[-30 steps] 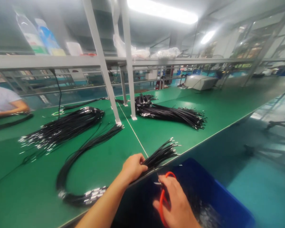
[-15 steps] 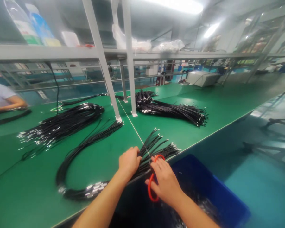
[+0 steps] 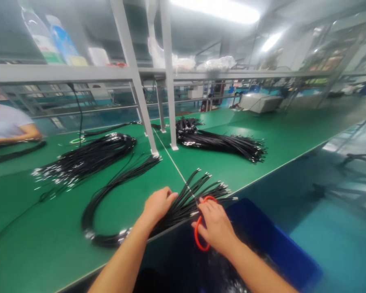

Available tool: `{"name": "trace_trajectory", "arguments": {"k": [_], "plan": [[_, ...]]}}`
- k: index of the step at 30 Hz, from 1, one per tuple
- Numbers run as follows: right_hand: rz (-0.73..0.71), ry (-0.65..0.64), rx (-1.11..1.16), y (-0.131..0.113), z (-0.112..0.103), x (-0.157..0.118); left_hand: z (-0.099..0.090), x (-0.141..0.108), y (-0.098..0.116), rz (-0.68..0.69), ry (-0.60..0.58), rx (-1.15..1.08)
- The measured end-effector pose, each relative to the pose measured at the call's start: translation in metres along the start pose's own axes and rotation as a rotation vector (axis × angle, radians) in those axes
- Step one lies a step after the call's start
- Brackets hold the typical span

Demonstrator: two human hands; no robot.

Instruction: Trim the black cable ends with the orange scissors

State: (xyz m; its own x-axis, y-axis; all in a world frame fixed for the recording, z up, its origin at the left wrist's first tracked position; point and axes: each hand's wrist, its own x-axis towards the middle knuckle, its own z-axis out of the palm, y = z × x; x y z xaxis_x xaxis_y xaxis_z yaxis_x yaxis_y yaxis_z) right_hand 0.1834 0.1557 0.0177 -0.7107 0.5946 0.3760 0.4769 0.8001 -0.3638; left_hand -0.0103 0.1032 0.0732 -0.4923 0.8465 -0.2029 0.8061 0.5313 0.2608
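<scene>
My right hand (image 3: pixel 216 224) is closed on a pair of scissors with red handle loops (image 3: pixel 201 240), its fingers through or around the loops. The blades point toward the cables and are mostly hidden. A bundle of thin black cables (image 3: pixel 179 205) lies along the bench's front edge, its pale-tipped ends fanned out to the right. Over this bundle my left hand (image 3: pixel 159 205) is curled, thumb on top pointing right; its other fingertips are partly hidden. To the left the bundle bends round in a U, with a shiny band (image 3: pixel 89 234) on the bend.
More black cable bundles lie on the green bench (image 3: pixel 134 203), one at left (image 3: pixel 91 156) and one at right (image 3: pixel 225 142). Shelf posts (image 3: pixel 146 118) stand behind. Below the edge is a blue bin (image 3: pixel 280 244). At far left another person's arm (image 3: pixel 30 132) rests on the bench.
My left hand has shifted slightly left along the cables, its thumb now more lifted. The scissors stay in my right hand, and one cable end now sticks out over the bench edge. The view has shifted slightly.
</scene>
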Motion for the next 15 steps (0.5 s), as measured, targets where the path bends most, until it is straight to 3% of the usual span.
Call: {"name": "trace_trajectory", "arguments": {"k": [3,7,11,15], "plan": [[0.006,-0.026,0.043,0.004,-0.003,0.007,-0.007,-0.016,-0.017,0.031,-0.075,-0.02],[-0.001,-0.043,0.096,0.007,-0.002,0.009,-0.002,-0.029,-0.029,0.079,-0.147,-0.015],[-0.021,-0.013,0.125,0.006,-0.001,0.006,-0.003,-0.028,-0.028,0.055,-0.078,0.049],[0.071,0.121,0.161,0.011,-0.013,0.002,-0.016,-0.052,0.002,0.084,0.11,0.082]]}}
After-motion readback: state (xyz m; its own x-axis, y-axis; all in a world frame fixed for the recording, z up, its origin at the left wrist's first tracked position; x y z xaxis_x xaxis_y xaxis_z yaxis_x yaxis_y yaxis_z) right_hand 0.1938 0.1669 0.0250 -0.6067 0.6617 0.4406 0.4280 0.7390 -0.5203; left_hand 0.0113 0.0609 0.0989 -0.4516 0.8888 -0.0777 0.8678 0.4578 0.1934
